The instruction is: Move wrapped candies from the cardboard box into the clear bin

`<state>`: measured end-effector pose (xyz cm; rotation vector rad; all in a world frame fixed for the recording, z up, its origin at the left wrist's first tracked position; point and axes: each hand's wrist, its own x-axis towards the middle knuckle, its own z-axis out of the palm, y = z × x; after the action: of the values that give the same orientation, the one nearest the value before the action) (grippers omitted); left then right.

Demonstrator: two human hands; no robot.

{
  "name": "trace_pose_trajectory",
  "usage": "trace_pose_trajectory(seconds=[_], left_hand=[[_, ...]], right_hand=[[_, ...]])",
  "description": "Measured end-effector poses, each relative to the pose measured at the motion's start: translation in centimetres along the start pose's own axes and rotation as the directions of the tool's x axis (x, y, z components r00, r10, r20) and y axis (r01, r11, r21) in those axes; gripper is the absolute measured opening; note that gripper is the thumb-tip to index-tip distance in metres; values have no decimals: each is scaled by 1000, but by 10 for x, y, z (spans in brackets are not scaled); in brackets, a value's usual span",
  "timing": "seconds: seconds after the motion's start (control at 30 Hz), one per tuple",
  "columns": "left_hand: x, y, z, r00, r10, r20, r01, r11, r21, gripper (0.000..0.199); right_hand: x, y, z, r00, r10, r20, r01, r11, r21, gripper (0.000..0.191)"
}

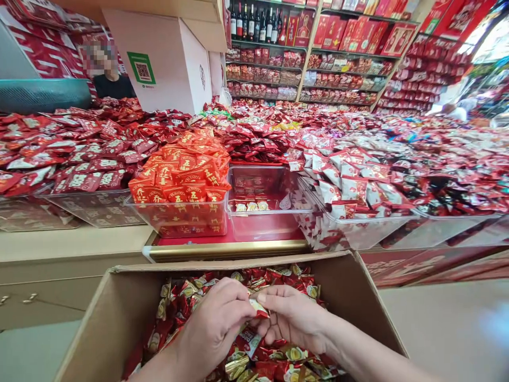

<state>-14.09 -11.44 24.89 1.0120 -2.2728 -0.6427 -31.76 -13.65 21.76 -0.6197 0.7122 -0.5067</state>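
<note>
Both hands are over an open cardboard box (374, 302) filled with red and gold wrapped candies (296, 354). Between the fingertips of the two hands is one small red and white candy (259, 307). My left hand (217, 318) pinches it from the left, its fingers bent together. My right hand (292, 315) holds its other side between thumb and index finger, with the remaining fingers curled beneath. Beyond the box, a clear plastic bin (270, 220) contains a few white and gold pieces at its bottom.
A bin of orange packets (183, 175) stands left of that bin, and white and red packets (350, 185) lie to its right. A person (113, 85) is at the back left near a pink box (159, 58). Stocked shelves (302, 69) stand behind.
</note>
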Motion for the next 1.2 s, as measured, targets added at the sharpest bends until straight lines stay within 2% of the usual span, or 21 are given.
trace_pose_trajectory(seconds=[0.07, 0.13, 0.2, 0.27, 0.33, 0.47, 0.53, 0.67, 0.73, 0.8, 0.87, 0.93, 1.03, 1.1, 1.2], left_hand=[[-3, 2, 9, 980, -149, -132, 142, 988, -62, 24], [-6, 5, 17, 900, -372, -226, 315, 915, -251, 32], [-7, 8, 24, 824, -532, -195, 383, 778, -498, 41], [-5, 9, 28, 782, -613, -112, 393, 625, -675, 40], [-2, 7, 30, 746, -662, -66, 403, 529, -747, 32], [0, 1, 29, 691, -719, -74, 439, 499, -747, 23], [0, 1, 27, 682, -728, -66, 431, 474, -767, 22], [2, 8, 21, 640, -768, -39, 353, 338, -872, 19], [4, 11, 16, 632, -775, 4, 347, 278, -896, 19], [6, 14, 13, 651, -757, 56, 364, 246, -898, 21], [8, 15, 11, 651, -756, 69, 377, 244, -893, 24], [10, 17, 11, 641, -767, 32, 355, 260, -898, 27], [11, 19, 16, 666, -746, -20, 282, 277, -918, 36], [11, 19, 20, 689, -724, -8, 271, 268, -925, 39], [10, 20, 20, 694, -718, 48, 312, 240, -919, 39]], right_hand=[[-2, -2, 2, 991, -106, -83, 110, 993, 42, 34], [-4, -2, 3, 957, -226, -184, 228, 974, -11, 36], [-6, -2, 6, 928, -307, -209, 293, 951, -95, 33], [-7, 0, 9, 917, -349, -196, 323, 934, -152, 30], [-6, 2, 10, 911, -371, -180, 334, 920, -203, 29], [-3, 6, 9, 910, -385, -157, 340, 906, -252, 27], [-3, 7, 8, 897, -418, -142, 364, 882, -299, 26], [-10, 7, 9, 861, -504, -75, 439, 808, -393, 22], [-14, 4, 11, 869, -489, -76, 431, 824, -369, 22], [-17, 1, 14, 880, -464, -103, 410, 851, -327, 25], [-18, -3, 16, 878, -460, -134, 405, 862, -306, 26], [-16, -4, 18, 863, -474, -175, 412, 861, -296, 27], [-9, -2, 19, 841, -483, -243, 419, 867, -271, 30], [-5, 3, 18, 838, -485, -250, 425, 867, -260, 31], [-5, 8, 17, 836, -512, -198, 435, 838, -331, 27]])
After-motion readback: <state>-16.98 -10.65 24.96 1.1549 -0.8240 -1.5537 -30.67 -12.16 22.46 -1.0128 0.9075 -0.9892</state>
